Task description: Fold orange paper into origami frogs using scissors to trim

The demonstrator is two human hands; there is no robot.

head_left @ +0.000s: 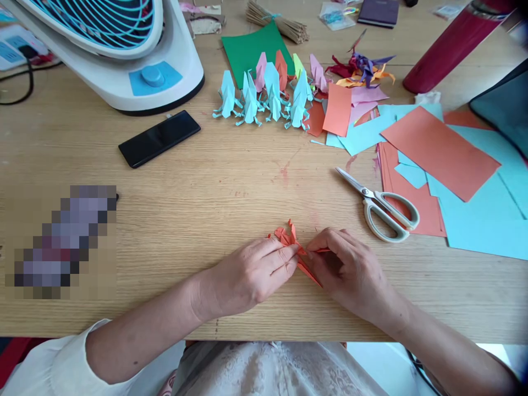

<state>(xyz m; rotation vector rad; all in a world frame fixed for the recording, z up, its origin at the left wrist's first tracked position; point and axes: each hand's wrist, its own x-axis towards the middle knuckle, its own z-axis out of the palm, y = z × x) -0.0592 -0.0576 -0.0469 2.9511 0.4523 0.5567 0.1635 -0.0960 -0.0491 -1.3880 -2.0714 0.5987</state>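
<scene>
An orange folded-paper figure (290, 235) is held low over the wooden table near its front edge, with narrow points sticking out on several sides. My left hand (259, 272) is closed on its left part, fingers pressed together over the paper. From the other side, my right hand (350, 272) pinches a thin orange point between thumb and forefinger. Another narrow orange strip of the figure slants down between the two hands. Its underside and the part beneath my left fingers are hidden. Beyond my right hand lie scissors (366, 192) with pale handles, their blades together.
Light blue folded figures (272, 91) stand in a row at the back, before pink, orange and green ones. Orange paper (441, 151) and blue sheets (487, 220) overlap on the right. A phone (160, 138), a fan (165, 77) and a red bottle (449, 47) also occupy the table (231, 187).
</scene>
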